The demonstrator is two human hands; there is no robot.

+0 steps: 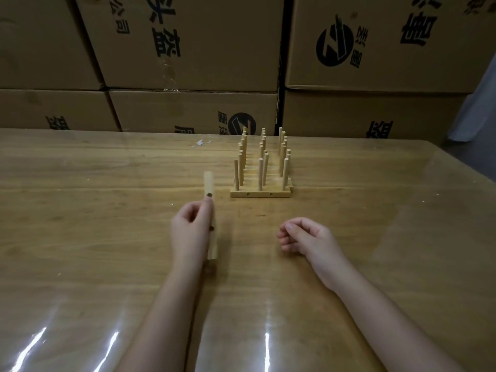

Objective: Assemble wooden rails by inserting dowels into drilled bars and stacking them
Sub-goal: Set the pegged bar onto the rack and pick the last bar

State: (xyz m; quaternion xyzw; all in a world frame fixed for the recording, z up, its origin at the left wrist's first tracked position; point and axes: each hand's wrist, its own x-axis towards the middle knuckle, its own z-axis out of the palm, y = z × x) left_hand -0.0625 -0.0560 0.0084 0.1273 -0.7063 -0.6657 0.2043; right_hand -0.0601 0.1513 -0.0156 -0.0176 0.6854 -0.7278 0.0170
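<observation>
A pale wooden bar [208,183] with drilled holes points away from me, left of centre on the table. My left hand [190,232] grips its middle, fingers curled round it. A row of finished rails [261,194] lies behind it to the right, each bar carrying three upright dowels [260,173]. My right hand [303,236] hovers over the table with fingers loosely curled and holds nothing.
The wooden table [107,210] has a glossy clear cover that reflects lights near me. Stacked cardboard boxes [193,49] with black print stand right behind the table's far edge. The table's right edge runs diagonally at the far right.
</observation>
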